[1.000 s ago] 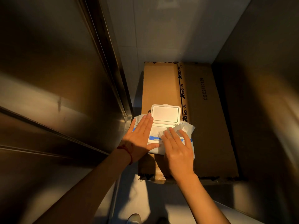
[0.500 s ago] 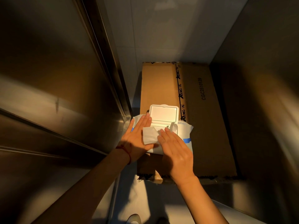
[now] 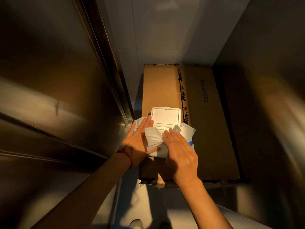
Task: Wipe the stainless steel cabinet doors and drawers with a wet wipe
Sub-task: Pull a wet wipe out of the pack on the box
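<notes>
Seen from above, two bare forearms are stretched forward over a wet wipe pack [image 3: 184,134] that lies on a flattened cardboard box [image 3: 209,129] on the floor. The left hand [image 3: 137,143] is laid flat on the left part of the pack, its fingers straight and close together, with the fingertips just short of the flipped-up white lid [image 3: 165,116]. A red string bracelet [image 3: 127,154] is worn at the left wrist. The right hand [image 3: 180,152] is held palm down over the pack's right part, its fingers bent at the tips and pressed onto a white wet wipe [image 3: 152,138]; whether the thumb is pinching it from below cannot be told. The wipe is drawn partly out of the opening under the lid and lies crumpled between the two hands, touching the left fingers and reaching back to the left thumb. The stainless steel cabinet doors [image 3: 54,90] stand to the left of the left hand, well apart from the wipe. Another steel panel [image 3: 270,104] rises beyond the right hand.
</notes>
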`<state>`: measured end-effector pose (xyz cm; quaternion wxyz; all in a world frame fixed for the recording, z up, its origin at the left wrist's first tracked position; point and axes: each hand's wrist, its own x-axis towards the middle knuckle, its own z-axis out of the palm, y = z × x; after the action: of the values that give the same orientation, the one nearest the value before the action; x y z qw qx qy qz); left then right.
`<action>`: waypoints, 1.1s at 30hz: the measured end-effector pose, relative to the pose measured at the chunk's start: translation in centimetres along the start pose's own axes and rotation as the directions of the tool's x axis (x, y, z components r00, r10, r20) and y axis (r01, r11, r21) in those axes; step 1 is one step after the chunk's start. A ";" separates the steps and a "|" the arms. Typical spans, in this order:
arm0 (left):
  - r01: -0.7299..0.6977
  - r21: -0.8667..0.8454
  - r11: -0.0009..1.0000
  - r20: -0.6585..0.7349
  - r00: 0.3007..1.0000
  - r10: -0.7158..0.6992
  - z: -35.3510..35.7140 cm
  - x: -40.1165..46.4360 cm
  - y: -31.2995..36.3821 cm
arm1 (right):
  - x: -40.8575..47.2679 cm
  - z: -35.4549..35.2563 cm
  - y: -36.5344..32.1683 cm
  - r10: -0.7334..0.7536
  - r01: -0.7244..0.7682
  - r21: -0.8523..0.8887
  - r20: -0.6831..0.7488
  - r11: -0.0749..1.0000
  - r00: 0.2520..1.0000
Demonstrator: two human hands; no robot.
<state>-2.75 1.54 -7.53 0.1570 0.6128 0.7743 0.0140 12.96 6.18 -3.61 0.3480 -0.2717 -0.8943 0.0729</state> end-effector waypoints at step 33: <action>0.150 -0.040 0.988 -0.086 0.985 -0.153 -5.3 -3.5 1.8 | 3.0 -3.4 -2.1 0.094 -0.094 0.083 -0.001 0.992 0.996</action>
<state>-1.75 -0.50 -1.31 0.1334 0.5484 0.8244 0.0420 12.42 5.83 1.35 0.3575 -0.2990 -0.8758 0.1256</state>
